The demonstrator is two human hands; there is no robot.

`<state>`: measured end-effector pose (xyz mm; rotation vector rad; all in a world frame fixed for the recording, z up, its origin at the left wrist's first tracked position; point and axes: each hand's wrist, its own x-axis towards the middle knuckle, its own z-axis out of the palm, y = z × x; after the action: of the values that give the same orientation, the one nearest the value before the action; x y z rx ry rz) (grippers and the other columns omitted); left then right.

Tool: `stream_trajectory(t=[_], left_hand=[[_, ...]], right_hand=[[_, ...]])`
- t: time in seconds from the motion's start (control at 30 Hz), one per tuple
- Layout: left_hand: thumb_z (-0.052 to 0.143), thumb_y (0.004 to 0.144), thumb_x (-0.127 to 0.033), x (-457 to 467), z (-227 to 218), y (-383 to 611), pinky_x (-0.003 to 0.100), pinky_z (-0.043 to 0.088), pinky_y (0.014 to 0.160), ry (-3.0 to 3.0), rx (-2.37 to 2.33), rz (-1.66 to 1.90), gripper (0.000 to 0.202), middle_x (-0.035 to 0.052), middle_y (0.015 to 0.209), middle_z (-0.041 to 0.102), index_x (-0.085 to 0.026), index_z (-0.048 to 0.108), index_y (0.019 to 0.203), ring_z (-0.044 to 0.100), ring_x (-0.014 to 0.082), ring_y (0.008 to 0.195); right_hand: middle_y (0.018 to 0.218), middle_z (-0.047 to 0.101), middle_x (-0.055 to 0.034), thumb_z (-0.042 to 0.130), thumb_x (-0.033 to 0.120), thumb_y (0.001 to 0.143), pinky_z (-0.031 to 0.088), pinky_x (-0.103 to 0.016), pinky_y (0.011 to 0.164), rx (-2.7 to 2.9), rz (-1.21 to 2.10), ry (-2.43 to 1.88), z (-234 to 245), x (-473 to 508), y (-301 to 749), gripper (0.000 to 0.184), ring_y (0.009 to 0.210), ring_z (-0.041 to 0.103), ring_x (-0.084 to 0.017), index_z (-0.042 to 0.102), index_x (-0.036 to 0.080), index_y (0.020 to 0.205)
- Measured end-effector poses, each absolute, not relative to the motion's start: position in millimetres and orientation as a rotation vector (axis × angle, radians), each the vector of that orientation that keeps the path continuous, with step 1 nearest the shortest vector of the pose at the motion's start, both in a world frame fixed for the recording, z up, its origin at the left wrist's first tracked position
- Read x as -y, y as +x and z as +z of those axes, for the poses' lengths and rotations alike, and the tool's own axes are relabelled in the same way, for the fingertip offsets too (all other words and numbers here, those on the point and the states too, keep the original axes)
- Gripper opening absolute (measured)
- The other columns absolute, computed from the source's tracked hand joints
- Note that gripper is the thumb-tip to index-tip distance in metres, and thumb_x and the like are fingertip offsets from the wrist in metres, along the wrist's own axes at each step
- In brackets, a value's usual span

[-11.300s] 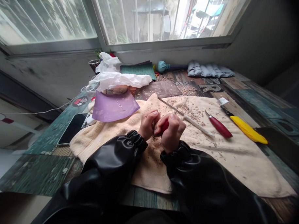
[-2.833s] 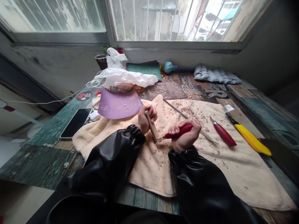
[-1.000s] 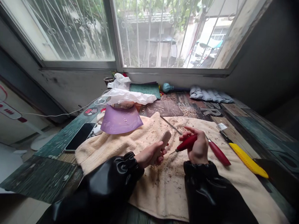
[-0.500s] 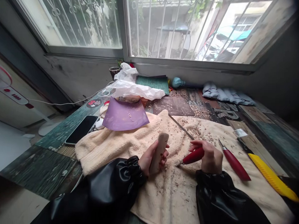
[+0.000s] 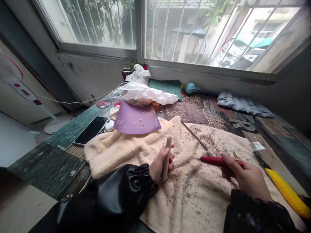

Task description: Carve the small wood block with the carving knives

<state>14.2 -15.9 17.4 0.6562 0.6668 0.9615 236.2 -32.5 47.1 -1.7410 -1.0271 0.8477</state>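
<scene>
My left hand (image 5: pixel 160 164) is closed around a small pale wood block (image 5: pixel 166 159), held upright with a narrow side facing me. My right hand (image 5: pixel 245 175) grips a red-handled carving knife (image 5: pixel 215 160), its short tip pointing left toward the block but apart from it. Behind that knife lies a thin metal file (image 5: pixel 194 135) with a pale handle end. A second blade tip (image 5: pixel 235 154) shows just above my right hand; the rest of that tool is mostly hidden. Wood shavings are scattered over the beige towel (image 5: pixel 193 206) under both hands.
A yellow utility knife (image 5: pixel 288 192) lies at the right. Purple sandpaper (image 5: pixel 137 119), a phone (image 5: pixel 91 131) and a white plastic bag (image 5: pixel 148 92) are on the left and back. Farther back are a green mat (image 5: pixel 165 88) and a grey padded bundle (image 5: pixel 244 104).
My right hand has shifted right and turned, levelling the red-handled carving knife. My left hand has rotated the wood block from its broad face to its narrow edge. The view has tilted slightly.
</scene>
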Motion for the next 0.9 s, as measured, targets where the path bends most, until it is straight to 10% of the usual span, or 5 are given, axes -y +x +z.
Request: stream_trajectory(t=[0.37,0.67,0.9], left_hand=[[0.051,0.071,-0.034,16,8,15,0.017,0.022,0.035,0.860,-0.792,0.939,0.042,-0.0049,0.065,0.035,-0.020,0.039,0.108,0.031,0.0029,0.041],[0.047,0.067,-0.035,17,18,16,0.015,0.017,0.028,0.740,-0.800,0.878,0.043,-0.0033,0.074,0.037,-0.020,0.037,0.106,0.031,0.0012,0.038],[0.051,0.071,-0.042,24,13,13,0.015,0.020,0.032,0.863,-0.794,0.899,0.050,-0.0047,0.069,0.037,-0.024,0.033,0.115,0.029,0.0016,0.040]], right_hand=[[0.068,0.053,0.0014,0.055,0.044,0.069,0.033,-0.014,0.028,0.826,1.896,-1.077,35,50,162,0.030,0.042,0.050,-0.008,0.055,0.022,0.089],[0.075,0.053,0.0005,0.050,0.039,0.077,0.046,-0.028,0.061,0.897,1.637,-1.066,17,65,160,0.029,0.062,0.053,-0.012,0.046,0.023,0.101],[0.056,0.048,0.0067,0.050,0.043,0.076,0.034,-0.018,0.031,1.044,1.407,-1.318,6,82,141,0.040,0.032,0.037,-0.005,0.037,0.025,0.110]])
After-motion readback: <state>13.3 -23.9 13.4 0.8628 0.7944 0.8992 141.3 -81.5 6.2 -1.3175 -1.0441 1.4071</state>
